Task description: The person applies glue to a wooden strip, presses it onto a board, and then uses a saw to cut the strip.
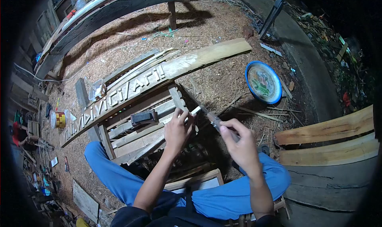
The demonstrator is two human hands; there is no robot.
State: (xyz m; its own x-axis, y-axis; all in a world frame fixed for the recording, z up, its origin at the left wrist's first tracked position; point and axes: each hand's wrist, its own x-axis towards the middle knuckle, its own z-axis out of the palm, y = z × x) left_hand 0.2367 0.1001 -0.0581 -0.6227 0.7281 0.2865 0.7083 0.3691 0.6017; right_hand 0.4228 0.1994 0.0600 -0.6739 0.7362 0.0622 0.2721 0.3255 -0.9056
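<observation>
My right hand (240,145) is closed round the handle of a long knife (213,118); its narrow dark blade points up and to the left. Close by, my left hand (178,129) has its fingers curled over a pale wooden strip (196,110), whose end shows beside the fingertips. A short slat (176,97) lies just beyond those fingers. Under and ahead of my hands is a low slatted wooden stand (133,141) bearing a dark block-shaped object (143,118). Across its far side rests a long board (211,53) with raised letters (133,85).
A blue-rimmed round basin (248,77) sits at the right. Thick planks (326,131) lie nearer on that side. A yellow-patterned tin (58,120) and a clear container (96,90) are at the left. A long bench (115,14) stands behind, over ground covered in shavings.
</observation>
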